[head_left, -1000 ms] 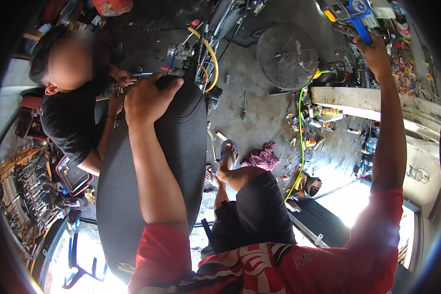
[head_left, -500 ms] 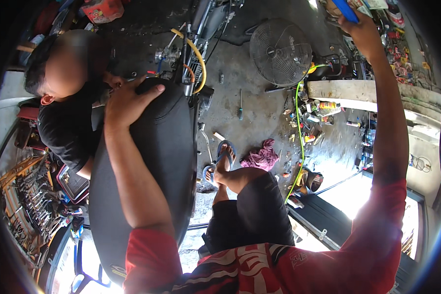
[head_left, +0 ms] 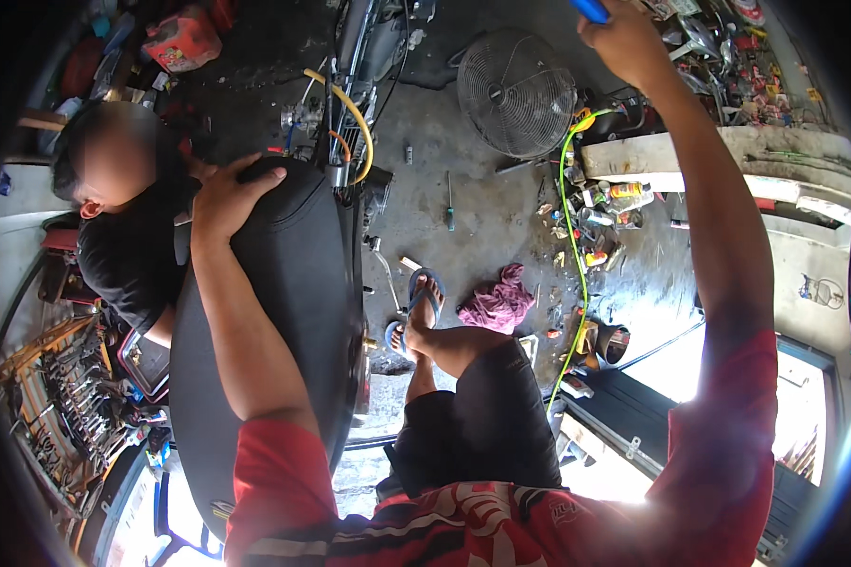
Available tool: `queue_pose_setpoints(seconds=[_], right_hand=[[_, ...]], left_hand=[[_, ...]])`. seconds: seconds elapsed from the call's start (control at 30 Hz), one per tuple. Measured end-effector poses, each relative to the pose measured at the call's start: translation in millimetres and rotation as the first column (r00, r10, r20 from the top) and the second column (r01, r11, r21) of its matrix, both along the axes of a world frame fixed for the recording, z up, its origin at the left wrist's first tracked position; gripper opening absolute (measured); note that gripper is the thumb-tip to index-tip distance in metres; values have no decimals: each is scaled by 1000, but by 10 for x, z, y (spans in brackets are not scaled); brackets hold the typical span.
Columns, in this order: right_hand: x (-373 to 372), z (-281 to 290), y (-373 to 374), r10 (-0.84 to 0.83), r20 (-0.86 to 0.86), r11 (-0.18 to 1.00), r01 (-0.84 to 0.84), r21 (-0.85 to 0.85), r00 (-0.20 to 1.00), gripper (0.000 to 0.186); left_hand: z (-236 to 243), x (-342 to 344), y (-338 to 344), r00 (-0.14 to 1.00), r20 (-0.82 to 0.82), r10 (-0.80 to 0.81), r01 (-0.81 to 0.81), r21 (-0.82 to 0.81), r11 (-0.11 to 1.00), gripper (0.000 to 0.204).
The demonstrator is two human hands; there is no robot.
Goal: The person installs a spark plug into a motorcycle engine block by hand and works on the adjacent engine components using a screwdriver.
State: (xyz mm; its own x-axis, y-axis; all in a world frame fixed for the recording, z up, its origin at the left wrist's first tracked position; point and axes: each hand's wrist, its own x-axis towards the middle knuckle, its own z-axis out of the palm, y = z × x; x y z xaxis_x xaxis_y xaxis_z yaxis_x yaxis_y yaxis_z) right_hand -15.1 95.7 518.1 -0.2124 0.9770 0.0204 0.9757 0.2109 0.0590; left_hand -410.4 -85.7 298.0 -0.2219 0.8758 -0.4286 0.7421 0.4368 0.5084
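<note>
A black motorcycle seat (head_left: 265,312) runs up the left half of the view, and my left hand (head_left: 227,198) rests open on its upper left side, thumb spread across the leather. My raised right hand (head_left: 619,47) is closed round a blue handle (head_left: 591,9), whose far part is cut off by the top edge, so I cannot make out the whole tool. Just beyond the seat lie a metal engine part (head_left: 301,121) and a curved yellow hose (head_left: 361,128) on the bike's frame.
A co-worker (head_left: 128,227) crouches left of the seat, hands mostly hidden. A floor fan (head_left: 515,90), a screwdriver (head_left: 451,203), a purple rag (head_left: 496,302) and a green cord (head_left: 581,283) lie rightward, near a cluttered ledge (head_left: 662,151). A tool rack (head_left: 61,397) stands lower left.
My right hand has moved up and leftward with the blue tool, now mostly out of frame. My left hand sits further left in view. The co-worker's hand has become largely hidden behind it.
</note>
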Motion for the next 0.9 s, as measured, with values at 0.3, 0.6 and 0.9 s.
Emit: queue_pose_setpoints(seconds=[0.3, 0.6, 0.9], right_hand=[[-309, -61, 102, 67, 31, 998, -67, -1, 997, 37], [129, -192, 227, 113, -313, 987, -144, -77, 943, 15], [-58, -320, 308, 191, -321, 979, -202, -1, 928, 11]], left_hand=[[-468, -813, 21, 951, 174, -256, 269, -55, 962, 95], [-80, -384, 115, 953, 144, -268, 283, -97, 954, 103], [-179, -549, 362, 942, 119, -315, 327, -98, 940, 99]])
